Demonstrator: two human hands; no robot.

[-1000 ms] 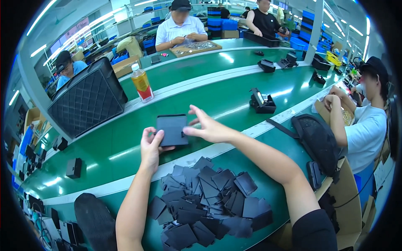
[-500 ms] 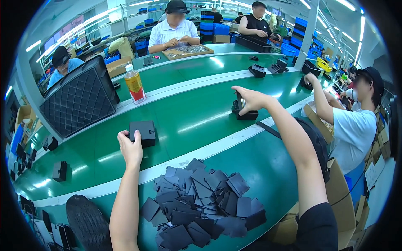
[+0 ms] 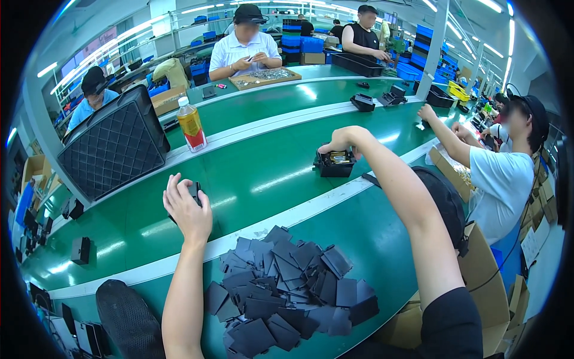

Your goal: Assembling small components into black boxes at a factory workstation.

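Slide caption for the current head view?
Left hand holding a mostly hidden black part, right hand at an open black box, black plates piled nearby.

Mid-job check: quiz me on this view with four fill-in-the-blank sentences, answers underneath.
1. The mostly hidden dark part is held in the person's ____ hand.
2. The other hand is at a black box whose top is ____.
3. The bottle has a ____ cap.
4. The flat panels lie piled on a tabletop coloured ____.

Missing words: left; open; white; green.
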